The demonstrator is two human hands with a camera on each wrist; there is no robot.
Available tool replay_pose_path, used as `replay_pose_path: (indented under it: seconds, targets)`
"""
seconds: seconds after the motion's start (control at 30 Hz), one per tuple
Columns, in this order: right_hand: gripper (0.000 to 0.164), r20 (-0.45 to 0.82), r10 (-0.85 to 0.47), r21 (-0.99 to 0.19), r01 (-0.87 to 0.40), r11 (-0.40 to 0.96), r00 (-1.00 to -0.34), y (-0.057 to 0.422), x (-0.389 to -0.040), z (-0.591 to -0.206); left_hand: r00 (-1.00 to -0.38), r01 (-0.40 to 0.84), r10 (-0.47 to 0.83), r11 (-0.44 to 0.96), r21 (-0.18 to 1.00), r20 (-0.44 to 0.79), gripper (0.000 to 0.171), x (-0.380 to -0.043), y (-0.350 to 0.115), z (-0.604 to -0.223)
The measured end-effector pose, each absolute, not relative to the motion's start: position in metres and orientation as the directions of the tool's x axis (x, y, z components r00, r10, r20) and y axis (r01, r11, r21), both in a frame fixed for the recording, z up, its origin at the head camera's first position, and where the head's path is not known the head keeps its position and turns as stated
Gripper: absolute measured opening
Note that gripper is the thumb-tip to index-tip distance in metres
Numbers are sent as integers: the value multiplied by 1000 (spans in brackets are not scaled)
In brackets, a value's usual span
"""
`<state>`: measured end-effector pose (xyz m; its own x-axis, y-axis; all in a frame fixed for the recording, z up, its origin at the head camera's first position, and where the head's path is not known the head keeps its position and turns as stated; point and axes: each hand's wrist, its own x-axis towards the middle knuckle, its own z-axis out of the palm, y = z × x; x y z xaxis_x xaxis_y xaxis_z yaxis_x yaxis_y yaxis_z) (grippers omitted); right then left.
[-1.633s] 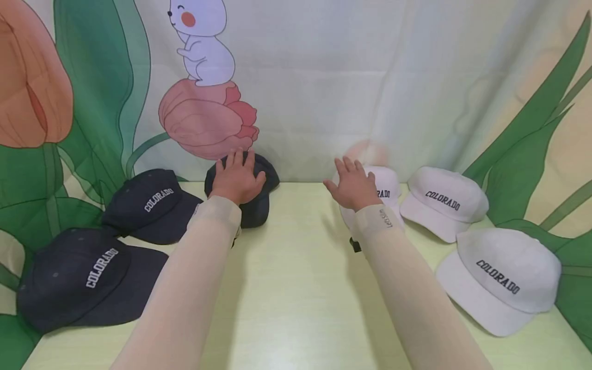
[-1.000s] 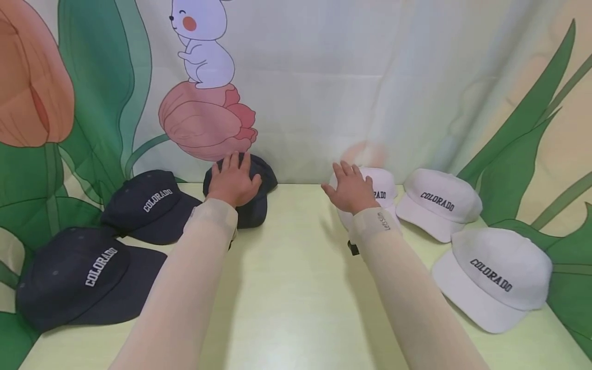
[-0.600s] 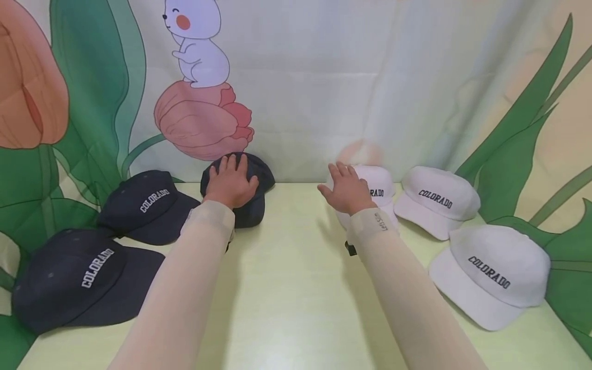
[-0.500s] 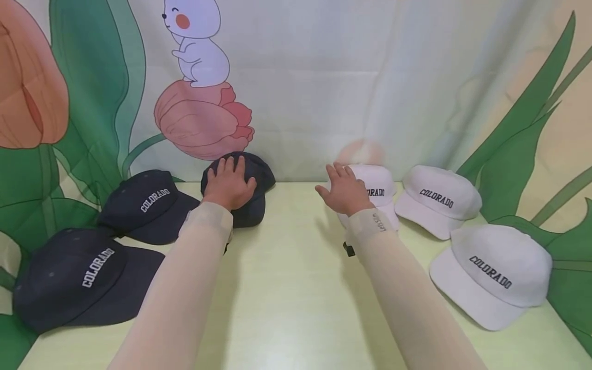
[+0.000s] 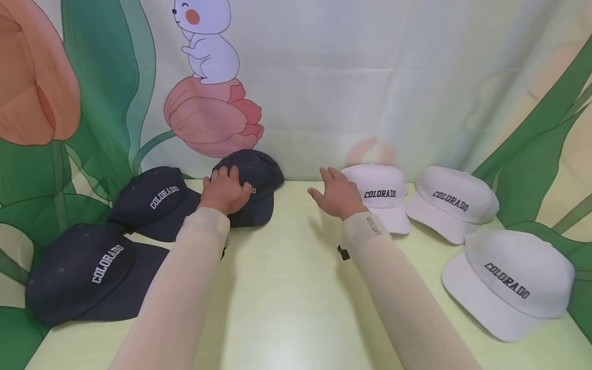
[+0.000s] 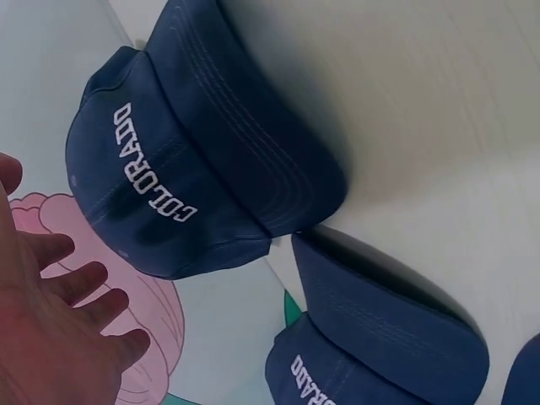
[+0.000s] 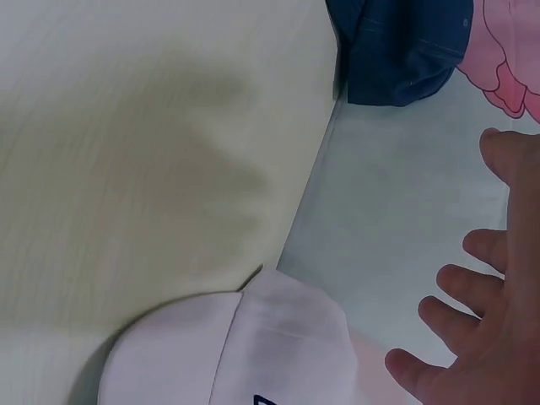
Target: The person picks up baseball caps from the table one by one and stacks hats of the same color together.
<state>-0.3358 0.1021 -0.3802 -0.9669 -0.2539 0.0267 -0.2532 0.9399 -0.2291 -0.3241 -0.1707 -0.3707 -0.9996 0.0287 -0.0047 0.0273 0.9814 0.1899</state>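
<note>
My left hand is held over the table with its fingers spread, overlapping the left part of a navy baseball cap at the back. The left wrist view shows that navy cap apart from the fingers, its white COLORADO lettering in full. Just left of a white baseball cap, my right hand has straight, parted fingers and holds nothing. In the right wrist view, a gap separates the right hand from the white cap, which is cut off by the lower edge.
Two more navy caps, one farther back and one nearer, line the left side. Opposite, two white caps, the rear one and the front one, line the right. A printed cloth rises behind the pale table.
Both hands have drawn slightly back toward me and left relative to the caps. The rear white cap's lettering shows fully now, and part of the rear navy cap's. The head view has shifted slightly.
</note>
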Motion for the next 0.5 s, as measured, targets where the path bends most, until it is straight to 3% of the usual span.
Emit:
replay_pose_path:
  seconds: [0.5]
  targets:
    - [72, 43, -241, -263, -244, 934, -970, 78, -345, -414, -996, -91, -89, 970, 226, -19, 67, -323, -190, -395]
